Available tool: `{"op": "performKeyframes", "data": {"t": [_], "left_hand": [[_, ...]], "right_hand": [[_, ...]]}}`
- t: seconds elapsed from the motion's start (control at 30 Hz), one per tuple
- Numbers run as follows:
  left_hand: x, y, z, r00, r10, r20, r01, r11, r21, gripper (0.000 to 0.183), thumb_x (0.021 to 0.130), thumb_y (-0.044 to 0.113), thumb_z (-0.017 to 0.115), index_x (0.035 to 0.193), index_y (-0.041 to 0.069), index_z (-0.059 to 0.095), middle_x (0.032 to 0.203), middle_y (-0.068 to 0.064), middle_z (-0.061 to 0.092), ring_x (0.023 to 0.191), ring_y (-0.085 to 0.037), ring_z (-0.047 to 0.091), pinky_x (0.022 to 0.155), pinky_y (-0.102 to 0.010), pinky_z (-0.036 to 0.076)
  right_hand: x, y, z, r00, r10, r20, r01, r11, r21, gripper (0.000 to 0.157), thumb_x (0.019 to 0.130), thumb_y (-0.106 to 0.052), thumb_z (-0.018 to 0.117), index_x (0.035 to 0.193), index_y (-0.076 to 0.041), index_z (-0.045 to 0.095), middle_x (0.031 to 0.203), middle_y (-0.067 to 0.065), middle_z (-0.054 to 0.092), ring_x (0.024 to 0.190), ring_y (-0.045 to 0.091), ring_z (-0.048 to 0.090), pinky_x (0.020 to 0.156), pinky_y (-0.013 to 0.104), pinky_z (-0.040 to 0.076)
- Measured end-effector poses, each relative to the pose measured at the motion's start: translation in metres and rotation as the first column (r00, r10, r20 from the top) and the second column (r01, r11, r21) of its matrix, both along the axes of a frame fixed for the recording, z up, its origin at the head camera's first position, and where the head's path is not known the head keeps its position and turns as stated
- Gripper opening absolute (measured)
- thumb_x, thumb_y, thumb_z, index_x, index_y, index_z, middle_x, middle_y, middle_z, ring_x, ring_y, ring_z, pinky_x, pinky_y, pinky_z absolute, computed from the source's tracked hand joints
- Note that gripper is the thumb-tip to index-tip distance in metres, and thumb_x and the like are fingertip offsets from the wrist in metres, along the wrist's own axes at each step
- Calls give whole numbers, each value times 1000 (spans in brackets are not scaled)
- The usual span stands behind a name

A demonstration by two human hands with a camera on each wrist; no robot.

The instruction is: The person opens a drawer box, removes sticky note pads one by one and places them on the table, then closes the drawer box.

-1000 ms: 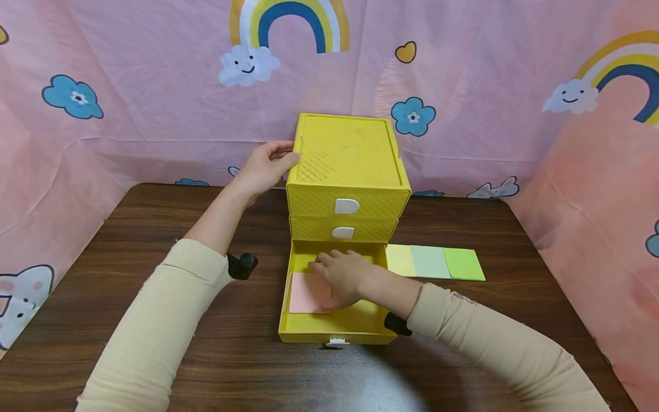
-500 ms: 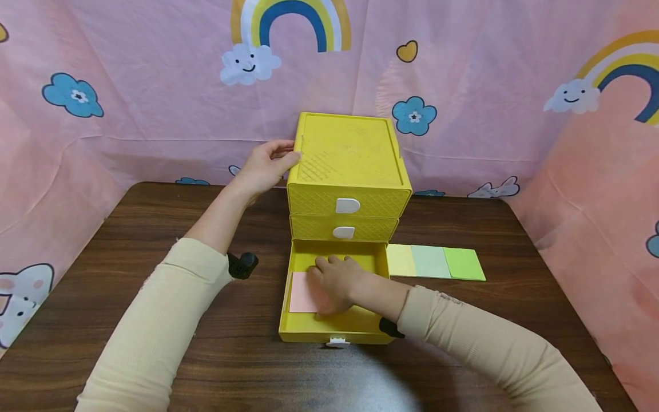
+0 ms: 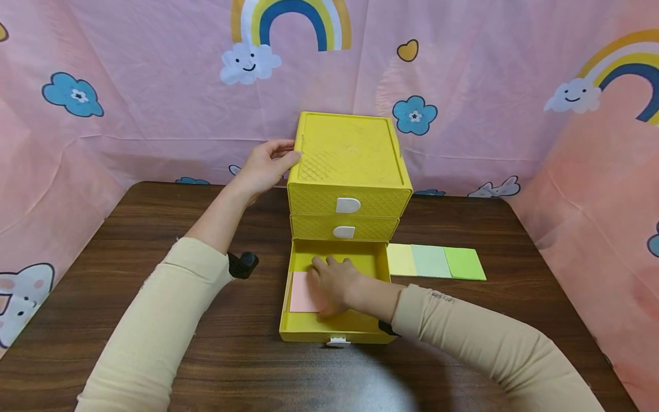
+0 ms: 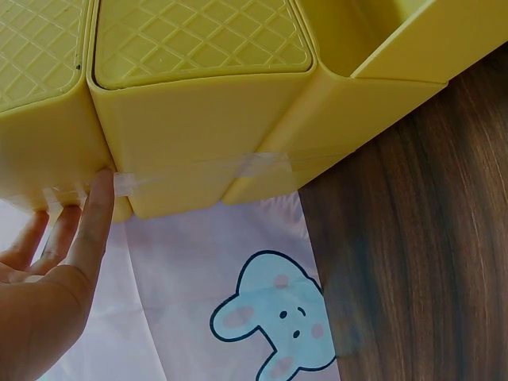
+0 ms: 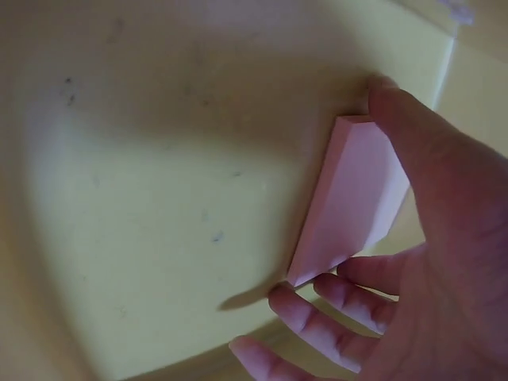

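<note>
A yellow drawer cabinet (image 3: 350,151) stands on the table with its bottom drawer (image 3: 337,336) pulled out. My left hand (image 3: 264,167) rests against the cabinet's left side, its fingers fairly straight on the wall in the left wrist view. Inside the drawer, at its left, lies a pink sticky note pad (image 3: 305,293). My right hand (image 3: 337,285) reaches in over the pad's right part. From the right wrist, the thumb is at one edge of the pad (image 5: 353,190) and the fingertips are at the opposite edge, gripping it.
Right of the cabinet, a pale yellow pad (image 3: 401,260), a mint pad (image 3: 429,261) and a green pad (image 3: 465,264) lie in a row on the brown table (image 3: 231,355). A pink patterned cloth (image 3: 180,68) hangs behind.
My right hand has moved slightly left in the drawer, and its fingers have closed in on the pink sticky note pad. My left hand stays at the cabinet's side.
</note>
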State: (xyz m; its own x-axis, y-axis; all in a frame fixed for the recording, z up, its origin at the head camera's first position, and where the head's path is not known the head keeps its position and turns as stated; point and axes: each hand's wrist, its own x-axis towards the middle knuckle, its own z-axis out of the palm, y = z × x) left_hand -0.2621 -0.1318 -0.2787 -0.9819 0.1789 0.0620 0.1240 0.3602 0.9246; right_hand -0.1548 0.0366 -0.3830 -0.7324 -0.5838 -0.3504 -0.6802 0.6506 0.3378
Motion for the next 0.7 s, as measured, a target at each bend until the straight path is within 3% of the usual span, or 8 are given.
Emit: {"op": "performKeyframes", "data": {"t": [0.23,0.4,0.7], "left_hand": [[1,0,1,1000,-6,-2,6,1000,11,54,86,35,52,132,11,38,126,-6,44,113,-17,43,89,-35,43],[1,0,0,1000,-11,16,10,999,48,53,86,34,52,132,12,37,126,-5,44,108,-17,47,80,-35,49],[2,0,0,1000,1,0,-1,1000,14,52,86,35,52,131,12,38,125,-5,45,112,-17,44,88,-34,44]], "right_hand": [[0,-1,-1,1000,20,-20,-20,1000,-3,84,63,-65,59,127,-14,38,119,1,33,102,20,44,71,30,48],[0,0,0,998,59,-26,-58,998,10,81,67,-61,59,127,-12,37,117,3,35,101,20,46,73,28,47],[-1,1,1,993,102,-55,-98,993,73,79,69,-60,57,127,-10,38,116,4,38,100,20,46,77,32,46]]}}
